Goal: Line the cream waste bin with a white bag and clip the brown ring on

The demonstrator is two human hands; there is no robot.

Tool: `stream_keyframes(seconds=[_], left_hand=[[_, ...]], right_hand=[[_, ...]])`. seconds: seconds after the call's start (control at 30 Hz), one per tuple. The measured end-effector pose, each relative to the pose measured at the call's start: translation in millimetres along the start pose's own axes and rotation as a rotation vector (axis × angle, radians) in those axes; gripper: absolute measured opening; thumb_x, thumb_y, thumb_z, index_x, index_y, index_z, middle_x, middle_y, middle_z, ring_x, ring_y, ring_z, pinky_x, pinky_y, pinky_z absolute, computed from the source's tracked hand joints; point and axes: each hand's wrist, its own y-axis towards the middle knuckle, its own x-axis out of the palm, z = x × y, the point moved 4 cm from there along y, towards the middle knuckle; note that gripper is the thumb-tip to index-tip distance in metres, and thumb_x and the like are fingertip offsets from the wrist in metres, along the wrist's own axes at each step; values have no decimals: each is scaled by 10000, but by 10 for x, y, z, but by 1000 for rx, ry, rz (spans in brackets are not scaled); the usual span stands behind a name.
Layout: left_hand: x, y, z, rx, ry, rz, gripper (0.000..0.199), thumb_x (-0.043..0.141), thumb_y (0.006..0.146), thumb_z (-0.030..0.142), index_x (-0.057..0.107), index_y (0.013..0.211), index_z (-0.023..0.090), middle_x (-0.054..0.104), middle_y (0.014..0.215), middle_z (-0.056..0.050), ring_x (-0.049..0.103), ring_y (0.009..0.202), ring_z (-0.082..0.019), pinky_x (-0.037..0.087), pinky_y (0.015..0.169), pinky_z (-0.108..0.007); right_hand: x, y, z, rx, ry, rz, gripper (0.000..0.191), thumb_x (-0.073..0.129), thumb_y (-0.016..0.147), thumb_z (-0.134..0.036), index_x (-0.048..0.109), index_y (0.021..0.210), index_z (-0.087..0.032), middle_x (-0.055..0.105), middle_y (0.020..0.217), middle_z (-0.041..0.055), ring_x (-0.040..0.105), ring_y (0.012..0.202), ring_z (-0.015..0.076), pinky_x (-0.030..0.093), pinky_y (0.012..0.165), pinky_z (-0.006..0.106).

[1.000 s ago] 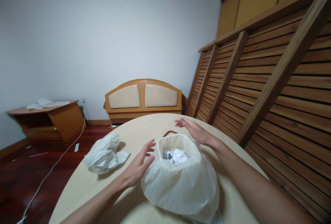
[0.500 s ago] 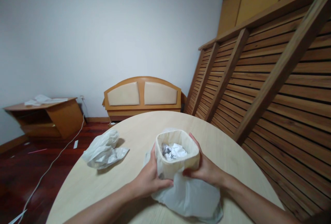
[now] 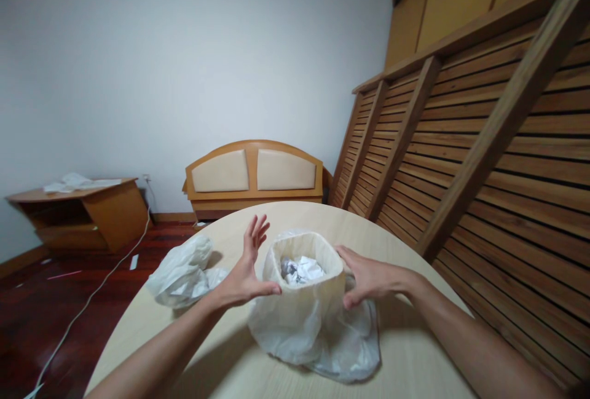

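Observation:
A cream wastebasket with a rounded square rim stands upright on the round table. Crumpled paper lies inside it. A translucent white plastic bag gathers loosely around its lower outside and spreads over the tabletop toward me. My left hand is beside the wastebasket's left side, fingers raised and spread, the thumb pointing at the rim. At the opposite side, my right hand has thumb and fingers apart, close to the wall; whether its fingertips touch the wastebasket I cannot tell.
Another crumpled white plastic bag rests at the left of the round table. Behind stand a headboard and a low wooden cabinet at far left. A slatted wooden frame leans at right. A white cable crosses the floor.
Both hands have let go of the wastebasket and opened, the left one moving away leftward with raised fingers. The wastebasket has shifted slightly left and now stands on the table.

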Motion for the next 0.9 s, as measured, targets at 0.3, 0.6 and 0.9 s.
stream_keyframes(seconds=[0.3, 0.6, 0.9], left_hand=[[135, 438, -85, -177, -303, -252, 1313, 789, 689, 616, -149, 1552, 301, 311, 1551, -238, 405, 1398, -354, 310, 1135, -561], [154, -101, -295, -398, -303, -222, 1370, 721, 627, 767, -88, 1569, 188, 340, 1538, -248, 375, 1408, -400, 217, 1181, -575], [136, -246, -267, -255, -299, -86, 1391, 796, 589, 707, -108, 1560, 288, 148, 1622, -203, 176, 1498, -381, 148, 1202, -580]], right_hand=[[-156, 611, -473, -165, 226, 110, 908, 545, 760, -816, 486, 1436, -212, 456, 1507, 152, 419, 1380, 344, 272, 1154, 547], [177, 327, -74, -104, 507, 119, 1169, 611, 669, -842, 173, 1577, -252, 278, 1609, 160, 308, 1457, 332, 272, 1160, 515], [120, 359, 360, 66, 338, 242, 709, 272, 947, -714, 608, 1338, -227, 592, 1397, 120, 542, 1284, 292, 370, 1116, 498]])
